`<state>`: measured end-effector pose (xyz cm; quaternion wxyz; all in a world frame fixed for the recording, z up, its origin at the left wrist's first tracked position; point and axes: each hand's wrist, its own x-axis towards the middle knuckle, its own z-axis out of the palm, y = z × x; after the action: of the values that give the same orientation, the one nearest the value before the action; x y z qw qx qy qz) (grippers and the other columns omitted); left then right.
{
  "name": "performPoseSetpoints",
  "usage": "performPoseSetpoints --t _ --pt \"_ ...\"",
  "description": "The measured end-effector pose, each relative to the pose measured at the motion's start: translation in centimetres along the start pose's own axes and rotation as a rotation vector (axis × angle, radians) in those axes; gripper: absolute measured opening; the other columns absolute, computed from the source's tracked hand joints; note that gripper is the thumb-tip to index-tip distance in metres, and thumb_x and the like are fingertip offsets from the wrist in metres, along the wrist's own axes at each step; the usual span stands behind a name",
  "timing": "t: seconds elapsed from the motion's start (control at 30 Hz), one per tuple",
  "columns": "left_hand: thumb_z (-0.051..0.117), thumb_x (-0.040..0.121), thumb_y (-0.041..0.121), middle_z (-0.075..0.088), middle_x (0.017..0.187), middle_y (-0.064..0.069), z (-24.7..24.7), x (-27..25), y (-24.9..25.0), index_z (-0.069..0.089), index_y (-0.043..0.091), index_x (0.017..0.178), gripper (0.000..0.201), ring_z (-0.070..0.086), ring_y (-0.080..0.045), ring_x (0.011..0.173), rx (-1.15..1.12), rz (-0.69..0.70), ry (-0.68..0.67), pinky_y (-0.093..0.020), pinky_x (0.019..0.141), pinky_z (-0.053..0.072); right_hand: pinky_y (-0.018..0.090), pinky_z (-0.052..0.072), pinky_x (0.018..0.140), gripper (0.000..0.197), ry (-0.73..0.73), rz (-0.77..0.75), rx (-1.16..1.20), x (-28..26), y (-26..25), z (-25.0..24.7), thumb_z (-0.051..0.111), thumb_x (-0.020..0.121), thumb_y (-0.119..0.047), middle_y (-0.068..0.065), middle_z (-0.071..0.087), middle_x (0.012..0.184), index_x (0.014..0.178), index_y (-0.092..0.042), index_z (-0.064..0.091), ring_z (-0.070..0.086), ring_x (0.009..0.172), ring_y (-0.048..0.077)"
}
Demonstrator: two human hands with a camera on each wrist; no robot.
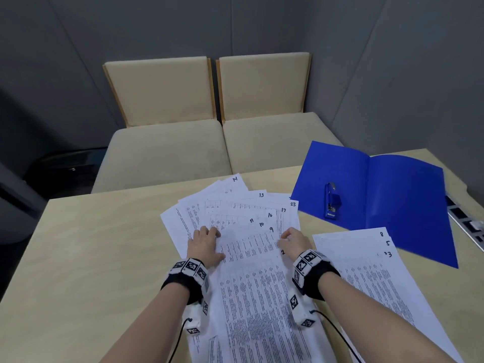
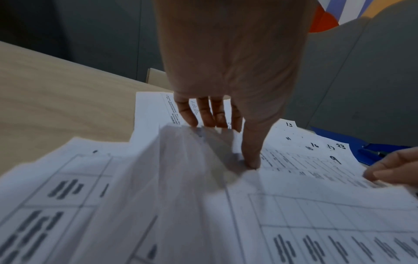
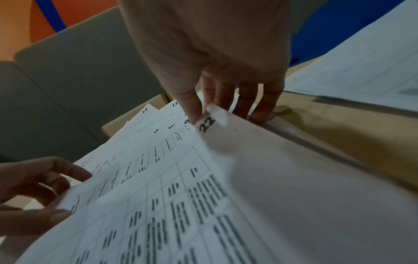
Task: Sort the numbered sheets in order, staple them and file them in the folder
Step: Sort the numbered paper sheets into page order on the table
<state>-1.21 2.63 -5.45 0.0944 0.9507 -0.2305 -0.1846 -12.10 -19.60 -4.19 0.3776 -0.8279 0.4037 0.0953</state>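
A fan of numbered sheets (image 1: pixel 235 205) lies in the middle of the table, with 14, 13, 23, 17, 16, 11, 10 and 9 showing at their corners. My left hand (image 1: pixel 214 244) presses on the fan's left side with fingertips (image 2: pixel 203 121) and thumb. My right hand (image 1: pixel 284 237) pinches the top right corner of the sheet numbered 22 (image 3: pixel 181 205) between thumb and forefinger, and that corner is lifted. A second pile (image 1: pixel 366 271) at the right shows 8, 5 and 3. The blue folder (image 1: pixel 406 218) lies open at the back right with a blue stapler (image 1: pixel 332 201) on it.
The light wooden table (image 1: pixel 91 258) is bare on its left half. Two beige seats (image 1: pixel 162 153) stand behind its far edge, against grey walls. A dark flat device (image 1: pixel 466 221) sits at the table's right edge beside the folder.
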Motion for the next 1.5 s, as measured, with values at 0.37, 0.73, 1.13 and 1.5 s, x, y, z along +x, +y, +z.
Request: performPoseSetpoints --t 0.37,0.73,1.13,1.5 --pt "0.059 0.088 0.042 0.053 0.069 0.006 -1.4 -0.3 -0.1 0.053 0.02 0.082 0.024 0.053 -0.021 0.073 -0.218 0.025 0.038 -0.032 0.073 0.035 0.026 0.045 0.067 0.022 0.021 -0.059 0.151 1.0 -1.4 0.9 0.067 0.079 -0.012 -0.003 0.055 0.075 0.067 -0.02 0.051 0.054 0.073 0.017" --pt "0.069 0.079 0.019 0.068 0.085 -0.005 -3.6 -0.2 0.0 0.062 0.026 0.08 0.01 0.062 -0.022 0.08 -0.43 0.113 -0.064 -0.03 0.073 0.049 0.018 0.038 0.058 0.015 -0.086 -0.111 0.27 0.8 -1.5 0.5 0.068 0.08 -0.009 -0.006 0.051 0.069 0.081 -0.019 0.056 0.051 0.068 0.012" --pt "0.069 0.085 0.011 0.07 0.095 -0.015 -2.6 -3.3 -0.9 0.063 0.004 0.091 0.012 0.064 -0.025 0.08 -1.069 -0.378 0.06 -0.028 0.067 0.048 0.033 0.046 0.084 0.016 -0.078 -0.165 0.443 0.3 -0.8 -0.5 0.066 0.084 -0.011 -0.001 0.057 0.093 0.098 -0.019 0.061 0.054 0.093 0.02" --pt "0.058 0.088 -0.004 0.063 0.086 0.0 -10.1 -6.6 3.1 0.066 0.001 0.098 0.014 0.057 -0.013 0.077 -0.657 0.102 0.877 -0.012 0.067 0.039 0.054 0.027 0.102 0.059 -0.023 -0.14 -0.852 3.6 7.2 -10.2 0.052 0.072 -0.006 0.001 0.04 0.134 0.124 -0.025 0.034 0.031 0.129 0.028"
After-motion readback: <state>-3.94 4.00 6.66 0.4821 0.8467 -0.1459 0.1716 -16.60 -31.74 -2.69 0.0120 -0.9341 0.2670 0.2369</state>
